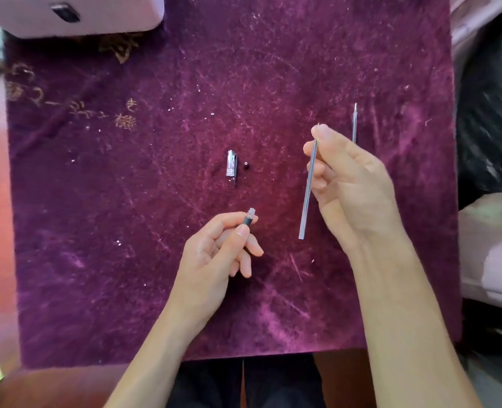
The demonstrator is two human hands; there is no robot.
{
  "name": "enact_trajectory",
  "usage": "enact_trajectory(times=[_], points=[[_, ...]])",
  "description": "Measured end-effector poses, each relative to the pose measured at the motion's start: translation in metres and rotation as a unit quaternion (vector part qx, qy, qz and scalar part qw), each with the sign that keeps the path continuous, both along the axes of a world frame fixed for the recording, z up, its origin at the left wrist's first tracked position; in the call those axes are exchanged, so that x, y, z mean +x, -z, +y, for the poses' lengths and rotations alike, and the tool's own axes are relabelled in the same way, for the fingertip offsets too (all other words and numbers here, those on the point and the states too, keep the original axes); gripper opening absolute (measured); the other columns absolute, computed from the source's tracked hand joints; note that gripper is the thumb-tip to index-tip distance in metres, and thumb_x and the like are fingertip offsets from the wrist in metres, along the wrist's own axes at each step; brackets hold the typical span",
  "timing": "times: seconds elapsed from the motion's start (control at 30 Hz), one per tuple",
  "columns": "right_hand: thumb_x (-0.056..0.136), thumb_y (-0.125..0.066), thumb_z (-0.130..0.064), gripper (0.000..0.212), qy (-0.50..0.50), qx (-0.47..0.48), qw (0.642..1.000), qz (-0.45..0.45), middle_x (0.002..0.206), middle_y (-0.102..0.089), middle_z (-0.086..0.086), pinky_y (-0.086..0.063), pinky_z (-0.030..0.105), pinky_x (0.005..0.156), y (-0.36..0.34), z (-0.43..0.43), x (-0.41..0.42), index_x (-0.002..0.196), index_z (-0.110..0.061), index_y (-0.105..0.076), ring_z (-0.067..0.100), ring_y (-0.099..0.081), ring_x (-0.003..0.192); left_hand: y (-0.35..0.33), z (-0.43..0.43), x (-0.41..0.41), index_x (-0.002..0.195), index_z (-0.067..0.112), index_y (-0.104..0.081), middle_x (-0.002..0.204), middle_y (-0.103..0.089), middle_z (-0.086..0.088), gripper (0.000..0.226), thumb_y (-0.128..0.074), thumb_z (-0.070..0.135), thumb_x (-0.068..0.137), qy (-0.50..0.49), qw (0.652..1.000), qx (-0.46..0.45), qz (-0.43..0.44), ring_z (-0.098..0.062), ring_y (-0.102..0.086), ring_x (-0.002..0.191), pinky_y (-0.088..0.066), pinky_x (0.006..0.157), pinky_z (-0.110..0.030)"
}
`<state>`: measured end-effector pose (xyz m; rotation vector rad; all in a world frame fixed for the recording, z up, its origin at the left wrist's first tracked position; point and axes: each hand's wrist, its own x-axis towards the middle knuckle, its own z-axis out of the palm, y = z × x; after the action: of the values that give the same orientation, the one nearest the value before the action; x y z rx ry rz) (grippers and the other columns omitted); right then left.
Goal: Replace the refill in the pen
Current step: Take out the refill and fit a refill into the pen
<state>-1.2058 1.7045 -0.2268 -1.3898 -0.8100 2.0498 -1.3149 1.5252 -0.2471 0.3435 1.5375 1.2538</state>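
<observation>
My left hand (pixel 214 254) grips the pen barrel (pixel 249 218) near its dark grip; only the open threaded end sticks out past my fingers. My right hand (pixel 350 184) pinches a thin grey refill (pixel 308 192) near its tip, so the long tube hangs down and to the left, clear of the barrel. A second refill (pixel 354 122) lies on the cloth behind my right hand, partly hidden by it. The clear pen cap (pixel 231 167) with its clip lies at the middle of the cloth. A tiny dark piece (pixel 246 164) sits just right of the cap.
A purple velvet cloth (pixel 155 201) with gold embroidery at the far left covers the table. A pale box (pixel 67 16) rests at the far left corner. Black plastic wrap (pixel 491 113) and a pale cushion (pixel 494 248) lie past the right edge.
</observation>
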Motion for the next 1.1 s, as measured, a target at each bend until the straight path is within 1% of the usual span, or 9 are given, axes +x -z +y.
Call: enact_trajectory(times=[0.07,0.17,0.23,0.4,0.5,0.57,0.63,0.83,1.1], points=[[0.095,-0.078,-0.02,0.014,0.023,-0.06,0.996,0.064,0.081,-0.073,-0.004,-0.046,0.013,0.051,0.004,-0.017,-0.01,0.105,-0.01,-0.078,0.001,-0.054,0.056,-0.001,-0.013,-0.008,0.111,0.026,-0.074,0.08,-0.074,-0.006,0.022,-0.055,0.023,0.101,-0.007,1.0,-0.003,0.005,-0.01,-0.058,0.054,-0.044,0.052,-0.017],[0.089,-0.079,-0.021,0.017,0.051,-0.089,0.991,0.09,0.082,-0.072,-0.003,-0.045,0.013,0.051,0.009,-0.035,-0.02,0.102,-0.01,-0.079,0.001,-0.054,0.058,0.001,-0.028,-0.018,0.111,0.027,-0.075,0.08,-0.073,-0.007,0.023,-0.055,0.023,0.1,-0.016,1.0,-0.007,0.001,-0.012,-0.057,0.053,-0.044,0.049,-0.017],[0.098,-0.074,-0.017,0.008,0.064,-0.088,0.991,0.077,0.083,-0.074,-0.002,-0.046,0.013,0.052,0.011,-0.042,-0.024,0.1,-0.011,-0.079,0.002,-0.056,0.06,0.002,-0.034,-0.021,0.111,0.027,-0.075,0.079,-0.073,-0.007,0.023,-0.055,0.022,0.1,-0.018,1.0,-0.008,0.001,-0.011,-0.055,0.051,-0.042,0.048,-0.017],[0.102,-0.072,-0.016,0.01,0.07,-0.07,0.995,0.033,0.086,-0.076,-0.001,-0.047,0.013,0.053,0.015,-0.052,-0.028,0.095,-0.013,-0.078,0.002,-0.059,0.062,0.004,-0.041,-0.023,0.112,0.027,-0.076,0.077,-0.074,-0.004,0.025,-0.055,0.019,0.101,-0.009,1.0,0.005,0.015,-0.006,-0.047,0.047,-0.041,0.051,-0.012],[0.101,-0.072,-0.016,0.008,0.077,-0.061,0.995,0.02,0.088,-0.078,-0.001,-0.047,0.013,0.054,0.016,-0.055,-0.027,0.097,-0.013,-0.078,0.002,-0.059,0.063,0.005,-0.044,-0.02,0.115,0.025,-0.075,0.077,-0.073,-0.003,0.026,-0.054,0.016,0.102,-0.005,1.0,0.014,0.019,-0.005,-0.045,0.049,-0.038,0.048,-0.02],[0.101,-0.072,-0.017,0.007,0.083,-0.054,0.995,0.017,0.088,-0.078,-0.001,-0.047,0.013,0.055,0.017,-0.054,-0.026,0.099,-0.013,-0.077,0.002,-0.059,0.063,0.006,-0.045,-0.016,0.115,0.027,-0.074,0.077,-0.073,-0.003,0.027,-0.054,0.014,0.103,-0.001,0.999,0.018,0.027,-0.011,-0.042,0.05,-0.035,0.048,-0.032],[0.102,-0.072,-0.017,0.007,0.088,-0.048,0.995,0.01,0.088,-0.079,-0.002,-0.047,0.013,0.055,0.018,-0.053,-0.024,0.1,-0.013,-0.077,0.002,-0.058,0.063,0.007,-0.046,-0.013,0.116,0.026,-0.074,0.076,-0.072,-0.002,0.027,-0.054,0.013,0.104,-0.001,0.999,0.014,0.029,-0.017,-0.039,0.052,-0.032,0.049,-0.037],[0.101,-0.073,-0.016,0.007,0.098,-0.041,0.994,0.007,0.089,-0.078,0.0,-0.047,0.014,0.053,0.019,-0.052,-0.02,0.096,-0.014,-0.078,0.002,-0.059,0.062,0.007,-0.045,-0.012,0.12,0.015,-0.072,0.075,-0.071,-0.002,0.026,-0.052,0.01,0.104,-0.007,0.999,0.009,0.038,-0.013,-0.04,0.052,-0.033,0.048,-0.032],[0.102,-0.072,-0.016,0.008,0.096,-0.035,0.995,0.003,0.087,-0.079,-0.002,-0.048,0.012,0.055,0.021,-0.056,-0.014,0.105,-0.011,-0.076,0.0,-0.06,0.062,0.006,-0.045,-0.012,0.119,0.014,-0.072,0.074,-0.071,-0.003,0.025,-0.052,0.009,0.104,-0.001,0.999,0.012,0.043,-0.025,-0.036,0.053,-0.03,0.049,-0.04]])
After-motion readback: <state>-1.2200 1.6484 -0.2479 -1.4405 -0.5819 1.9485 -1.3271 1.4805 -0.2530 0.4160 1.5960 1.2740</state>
